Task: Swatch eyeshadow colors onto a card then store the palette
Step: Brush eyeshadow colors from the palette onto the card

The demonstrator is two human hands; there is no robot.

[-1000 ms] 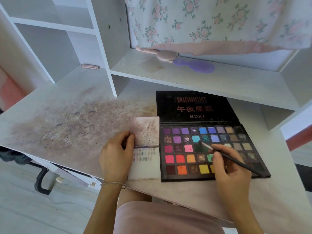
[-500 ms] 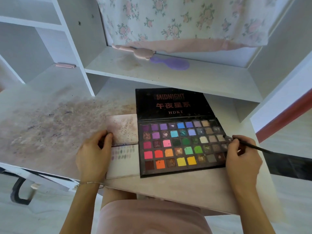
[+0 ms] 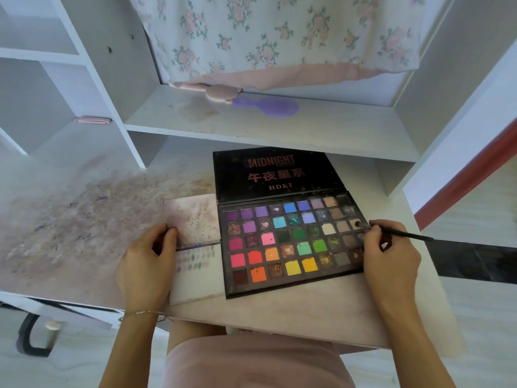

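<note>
— How is the eyeshadow palette (image 3: 291,242) laid out?

— It is laid flat on the stained desk (image 3: 70,219), its long axis running left to right, tilted slightly up toward the right. The black lid (image 3: 275,173) is folded open and back toward the shelf (image 3: 279,130); square pans of matte and glittery powder are set in rows.

— And the brush (image 3: 397,233)?

— A thin dark handle is pinched by the curled fingers of the right hand (image 3: 391,256); it is pointed left, with the tip held at a pale pan near the palette's right edge.

— The card (image 3: 195,264)?

— A white rectangular card is lain just left of the palette, touching it, marked with small smudged swatches. Its upper flap (image 3: 193,219) is speckled and dusty. The card's left edge is gripped by the left hand (image 3: 145,264), fingers curled over it.
</note>
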